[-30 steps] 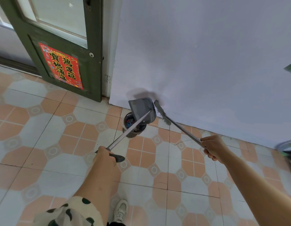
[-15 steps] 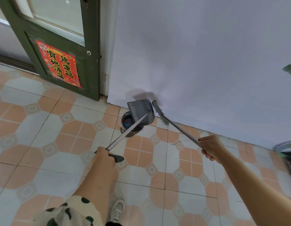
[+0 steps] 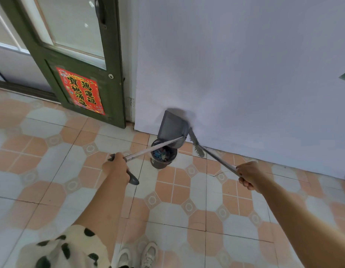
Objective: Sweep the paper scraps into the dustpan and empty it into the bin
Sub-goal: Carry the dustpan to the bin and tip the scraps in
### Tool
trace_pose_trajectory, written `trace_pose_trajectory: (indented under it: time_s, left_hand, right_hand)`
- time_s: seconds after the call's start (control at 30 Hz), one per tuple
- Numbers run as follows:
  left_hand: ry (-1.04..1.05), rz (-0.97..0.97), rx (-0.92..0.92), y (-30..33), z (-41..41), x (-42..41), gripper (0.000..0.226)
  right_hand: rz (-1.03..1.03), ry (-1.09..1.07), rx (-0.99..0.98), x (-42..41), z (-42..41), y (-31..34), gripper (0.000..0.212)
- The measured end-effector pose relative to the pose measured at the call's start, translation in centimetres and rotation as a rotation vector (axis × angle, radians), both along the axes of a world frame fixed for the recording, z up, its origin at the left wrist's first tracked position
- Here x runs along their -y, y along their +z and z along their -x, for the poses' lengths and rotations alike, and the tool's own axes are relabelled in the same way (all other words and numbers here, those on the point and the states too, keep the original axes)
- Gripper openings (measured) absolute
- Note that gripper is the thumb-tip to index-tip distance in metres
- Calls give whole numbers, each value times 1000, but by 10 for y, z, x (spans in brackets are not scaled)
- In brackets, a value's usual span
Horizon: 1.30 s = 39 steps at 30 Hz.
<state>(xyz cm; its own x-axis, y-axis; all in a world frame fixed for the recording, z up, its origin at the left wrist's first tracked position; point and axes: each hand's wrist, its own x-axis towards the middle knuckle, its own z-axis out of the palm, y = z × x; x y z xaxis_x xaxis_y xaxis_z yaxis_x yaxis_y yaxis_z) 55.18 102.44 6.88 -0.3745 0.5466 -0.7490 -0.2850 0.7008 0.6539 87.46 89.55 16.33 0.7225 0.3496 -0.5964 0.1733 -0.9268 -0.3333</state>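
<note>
A small dark bin (image 3: 162, 157) stands on the tiled floor against the white wall, with coloured paper scraps inside. My left hand (image 3: 116, 168) grips the long metal handle of a grey dustpan (image 3: 172, 129), which is tipped up over the bin's far rim. My right hand (image 3: 249, 176) grips the metal handle of a broom (image 3: 196, 142). Its brush head hangs just to the right of the dustpan, close to the wall.
A dark green door (image 3: 75, 60) with a glass pane and a red poster (image 3: 80, 90) stands at the left. The white wall (image 3: 245, 64) runs along the right. My white shoes (image 3: 137, 255) are at the bottom of the view.
The dustpan has tilted more upright over the bin. My left hand has lifted and moved left along the handle. The broom head stays beside the pan.
</note>
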Motion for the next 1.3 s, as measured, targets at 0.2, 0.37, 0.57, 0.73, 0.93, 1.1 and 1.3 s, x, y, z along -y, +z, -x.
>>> trace_pose_trajectory:
  time_s: [0.2, 0.37, 0.57, 0.73, 0.93, 1.1, 1.3]
  left_hand:
    - [-189, -147, -184, 33, -9, -9, 18]
    - [-283, -250, -300, 56, -17, -13, 18]
    - [-476, -432, -497, 86, -13, -32, 20]
    - [-612, -514, -738, 113, 15, -50, 28]
    - [-784, -581, -943, 123, 44, -74, 31]
    - [-960, -573, -1022, 121, 72, -105, 32]
    - [-1140, -549, -1117, 113, 113, -137, 30]
  right_hand:
    - [-38, -22, -74, -5, -6, -5, 28]
    - [-37, -96, -169, -13, -5, -4, 16]
    - [-94, -111, -265, -15, 3, 11, 19]
    - [-175, -158, -331, -26, 17, 18, 18]
    - [-219, -175, -331, -52, 42, 14, 17]
    - [-221, -235, -344, -83, 86, 10, 19]
    - [-242, -266, -380, -116, 152, 4, 21]
